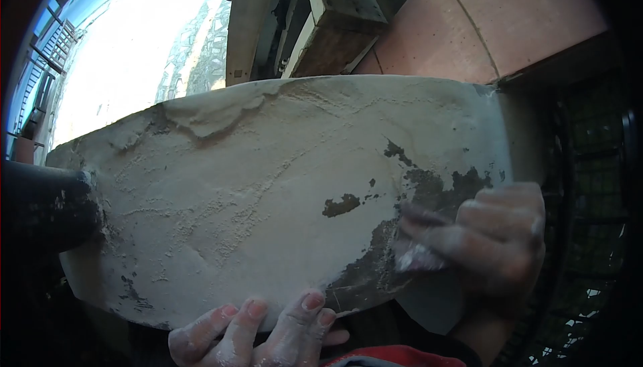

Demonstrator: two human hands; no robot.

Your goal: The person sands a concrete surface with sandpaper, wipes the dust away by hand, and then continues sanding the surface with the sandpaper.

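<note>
A long, pale, dust-covered slab (268,179) with rough ridges and bare grey patches spans the view in front of me. My left hand (258,333), whitened with dust, rests its spread fingertips on the slab's near edge. At the right end, my right hand (495,236) is closed, its thumb and index finger pinching a small, shiny, crumpled pale piece (416,257) against a grey patch. What that piece is made of is hard to make out. White dust covers the right knuckles too.
A dark round pipe-like part (50,209) meets the slab's left end. Behind stand wooden boards (341,32) and pinkish tiles (482,25). Bright paving (154,45) lies at upper left, and a dark metal grille (593,186) on the right.
</note>
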